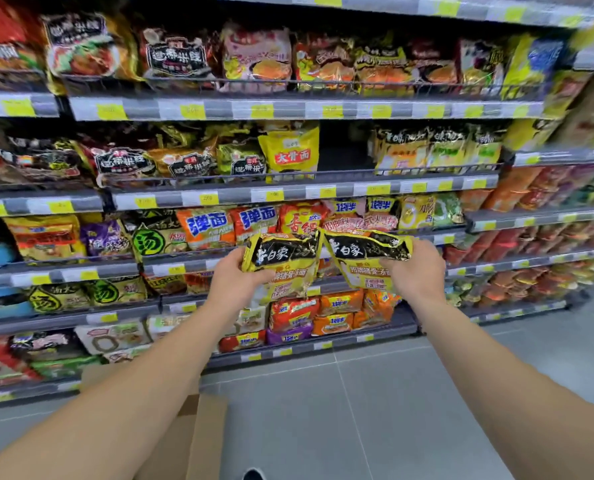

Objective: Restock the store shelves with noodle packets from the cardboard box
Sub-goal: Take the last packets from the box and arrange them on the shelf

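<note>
Two yellow-and-black noodle packets are being held up at the centre of the frame, one in each hand. The left hand [235,276] is gripping the left noodle packet [283,263] by its left edge, thumb curled over the front and the fingers hidden behind. The right hand [416,271] is gripping the right noodle packet [366,258] by its lower right side, fingers wrapping round it. Both packets are standing roughly upright with their black bands on top, and their inner edges are just meeting or very nearly so; I cannot tell which.

Both bare forearms are stretching in from the bottom corners of the frame. Under the left forearm, at lower centre, the cardboard box [198,434] is sitting on the grey tiled floor [358,410], one flap hanging open; its contents are hidden from here.

Behind the packets, the store shelves [288,109] are filling the upper part of the frame, packed with noodle packs in many colours behind wire rails, yellow price tags running along the edges. On the second shelf from the top, right of centre, a dark gap [344,147] is showing between a yellow pack [290,150] and a row of matching yellow-and-black packs [437,147].
</note>
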The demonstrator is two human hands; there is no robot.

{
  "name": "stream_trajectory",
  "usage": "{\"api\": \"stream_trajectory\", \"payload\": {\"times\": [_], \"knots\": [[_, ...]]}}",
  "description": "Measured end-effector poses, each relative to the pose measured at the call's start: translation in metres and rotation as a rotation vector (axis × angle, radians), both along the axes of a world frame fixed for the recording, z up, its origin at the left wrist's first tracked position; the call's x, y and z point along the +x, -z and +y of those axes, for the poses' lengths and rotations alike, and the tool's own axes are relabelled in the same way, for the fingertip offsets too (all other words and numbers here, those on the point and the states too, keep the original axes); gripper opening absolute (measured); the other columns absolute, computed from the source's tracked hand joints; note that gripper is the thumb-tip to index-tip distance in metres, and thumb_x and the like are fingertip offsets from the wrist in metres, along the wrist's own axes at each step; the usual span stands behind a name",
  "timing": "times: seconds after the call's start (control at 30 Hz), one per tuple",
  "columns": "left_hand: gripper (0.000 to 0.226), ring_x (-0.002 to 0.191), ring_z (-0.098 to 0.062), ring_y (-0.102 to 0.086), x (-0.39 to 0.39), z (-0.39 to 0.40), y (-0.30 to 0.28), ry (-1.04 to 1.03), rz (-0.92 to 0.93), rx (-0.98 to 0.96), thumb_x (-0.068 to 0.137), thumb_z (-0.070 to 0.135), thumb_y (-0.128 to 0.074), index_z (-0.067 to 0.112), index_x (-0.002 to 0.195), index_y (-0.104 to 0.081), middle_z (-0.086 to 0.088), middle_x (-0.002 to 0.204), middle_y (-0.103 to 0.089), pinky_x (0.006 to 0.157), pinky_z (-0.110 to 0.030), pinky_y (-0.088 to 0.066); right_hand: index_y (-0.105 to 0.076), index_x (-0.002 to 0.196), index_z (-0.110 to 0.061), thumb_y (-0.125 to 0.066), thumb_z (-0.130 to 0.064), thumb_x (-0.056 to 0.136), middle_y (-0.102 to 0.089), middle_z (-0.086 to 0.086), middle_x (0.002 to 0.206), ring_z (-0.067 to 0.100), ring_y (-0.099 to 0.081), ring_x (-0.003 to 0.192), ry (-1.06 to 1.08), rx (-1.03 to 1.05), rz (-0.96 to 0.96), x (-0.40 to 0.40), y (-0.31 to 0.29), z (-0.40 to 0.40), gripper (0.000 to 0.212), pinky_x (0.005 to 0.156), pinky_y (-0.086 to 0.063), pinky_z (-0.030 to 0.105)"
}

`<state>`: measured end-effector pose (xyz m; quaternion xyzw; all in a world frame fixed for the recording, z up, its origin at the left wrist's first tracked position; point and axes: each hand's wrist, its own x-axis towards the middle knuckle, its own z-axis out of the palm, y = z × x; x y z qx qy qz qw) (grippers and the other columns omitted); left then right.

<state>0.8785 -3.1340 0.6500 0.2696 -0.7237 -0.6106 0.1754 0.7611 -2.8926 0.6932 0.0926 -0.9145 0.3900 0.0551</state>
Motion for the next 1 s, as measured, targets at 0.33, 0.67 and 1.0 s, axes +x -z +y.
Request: {"api": "stream_trajectory", "payload": {"times": [0.33,0.67,1.0], "knots": [[0.088,0.109,-0.02,-0.063,-0.149,-0.045,-0.021,0.102,0.038,0.112,0.069,0.026,-0.086,0.018,0.145,-0.041,-0.001,0.142,-0.05,0.092,-0.043,-0.054,-0.069,0.085,-0.014,-0.078,-0.037,0.077,-0.058,0.0,0.071,0.027,-0.056,0.071,0.04,0.375,0.352,-0.163,-0.016,-0.045,0.027,0.063,-0.047,0.034],[0.074,0.099,-0.02,-0.068,-0.227,-0.08,-0.026,0.119,-0.005,0.17,0.068,0.019,-0.087,0.018,0.134,-0.053,0.0,0.125,-0.063,0.079,-0.041,-0.058,-0.068,0.107,-0.023,-0.078,-0.027,0.081,-0.064,0.004,0.103,0.029,-0.061,0.098,0.084,-0.135,0.189,-0.255,-0.042,-0.072,0.028,0.081,-0.053,0.039],[0.107,0.108,-0.027,-0.063,-0.284,-0.067,-0.034,0.014,0.129,0.27,0.065,0.014,-0.086,0.012,0.152,-0.023,-0.012,0.156,-0.028,0.1,-0.053,-0.047,-0.068,0.118,-0.025,-0.08,-0.027,0.079,-0.052,0.0,0.117,0.015,-0.051,0.108,-0.098,-0.275,0.161,-0.354,-0.031,-0.106,0.041,0.104,-0.04,0.03]]}}
